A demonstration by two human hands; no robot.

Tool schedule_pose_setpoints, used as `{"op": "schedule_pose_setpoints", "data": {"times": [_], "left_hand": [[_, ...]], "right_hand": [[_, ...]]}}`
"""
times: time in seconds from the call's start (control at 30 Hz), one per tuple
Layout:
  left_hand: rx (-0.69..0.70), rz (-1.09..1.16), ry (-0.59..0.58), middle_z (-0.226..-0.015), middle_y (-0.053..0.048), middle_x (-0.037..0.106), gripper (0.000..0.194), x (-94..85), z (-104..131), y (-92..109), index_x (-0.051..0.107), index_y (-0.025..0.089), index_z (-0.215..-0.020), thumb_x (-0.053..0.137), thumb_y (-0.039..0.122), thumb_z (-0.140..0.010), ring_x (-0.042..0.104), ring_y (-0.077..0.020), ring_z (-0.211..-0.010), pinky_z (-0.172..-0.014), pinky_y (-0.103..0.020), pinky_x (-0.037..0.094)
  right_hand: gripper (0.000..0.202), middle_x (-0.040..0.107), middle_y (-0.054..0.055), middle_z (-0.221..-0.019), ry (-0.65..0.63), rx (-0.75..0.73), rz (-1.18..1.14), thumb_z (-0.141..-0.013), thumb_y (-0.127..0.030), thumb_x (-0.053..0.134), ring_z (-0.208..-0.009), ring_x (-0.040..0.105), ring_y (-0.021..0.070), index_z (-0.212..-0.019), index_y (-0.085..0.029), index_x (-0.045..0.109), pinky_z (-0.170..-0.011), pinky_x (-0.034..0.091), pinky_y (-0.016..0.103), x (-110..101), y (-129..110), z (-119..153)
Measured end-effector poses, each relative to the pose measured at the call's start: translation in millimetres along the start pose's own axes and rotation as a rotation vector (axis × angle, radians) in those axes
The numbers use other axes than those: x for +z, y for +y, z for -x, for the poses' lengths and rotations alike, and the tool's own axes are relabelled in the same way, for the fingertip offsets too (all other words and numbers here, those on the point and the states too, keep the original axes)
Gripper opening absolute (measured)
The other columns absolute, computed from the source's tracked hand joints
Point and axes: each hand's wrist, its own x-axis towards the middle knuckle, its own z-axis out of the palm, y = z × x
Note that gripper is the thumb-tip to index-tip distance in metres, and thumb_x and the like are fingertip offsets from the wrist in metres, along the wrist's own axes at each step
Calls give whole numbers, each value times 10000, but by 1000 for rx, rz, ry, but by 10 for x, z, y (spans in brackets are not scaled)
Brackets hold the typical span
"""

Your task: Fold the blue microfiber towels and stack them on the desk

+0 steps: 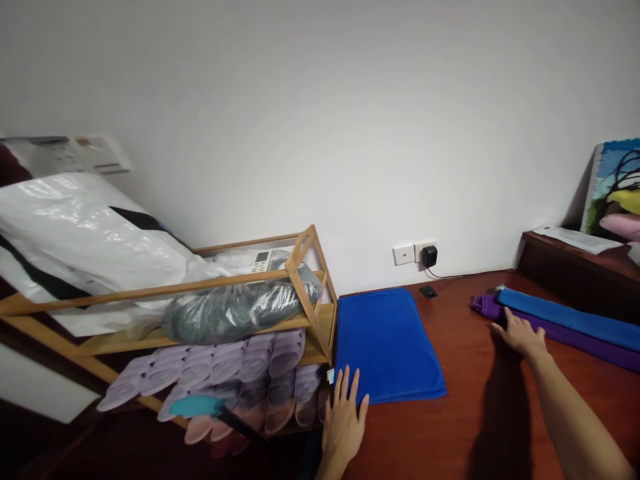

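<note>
1. Left hand: fingers spread loosely, gripping nothing, at the near-left corner of the flat blue cloth on the bench.
2. Right hand: fingers extended, not closed, at the folded purple cloth — just beside the folded blue strip (actual contact is unclear).
3. Seemingly a reaching step — lifting the purple cloth would call for curling fingers around it.

I observe the left hand at the blue cloth and the right hand at the purple cloth.
</note>
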Motion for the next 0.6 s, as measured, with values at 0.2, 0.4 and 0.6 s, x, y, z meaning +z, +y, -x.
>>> {"op": "schedule_pose_setpoints", "data": {"times": [0.2, 0.4, 0.6], "left_hand": [[4, -2, -8, -1560, 0, 98, 529, 13, -10, 0, 115, 319, -1473, 215, 435, -967, 114, -256, -1419, -1023, -527, 350], [20, 6, 15, -1559, -22, 128, 533, 24, -19, 3, 146, 291, -1474, 217, 437, -966, 106, -259, -1419, -1018, -514, 352], [33, 0, 48, -1559, -39, 117, 536, 44, -20, 0, 192, 261, -1469, 206, 438, -964, 110, -256, -1419, -1017, -530, 337]], "right_hand": [[536, 569, 162, -1186, -19, -120, 140, -862, -536, 315, -1100, 483, 340, -1098, -161, 616, -900, 324, 563, -135, -29, 59], [479, 605, 133, -1045, 113, -333, 196, -916, -506, 264, -1017, 517, 303, -983, -178, 607, -885, 327, 533, -208, -136, 754], [462, 653, 89, -966, 53, -419, 60, -914, -511, 263, -965, 570, 286, -1007, -271, 647, -907, 320, 540, -414, -63, 1479]]}}
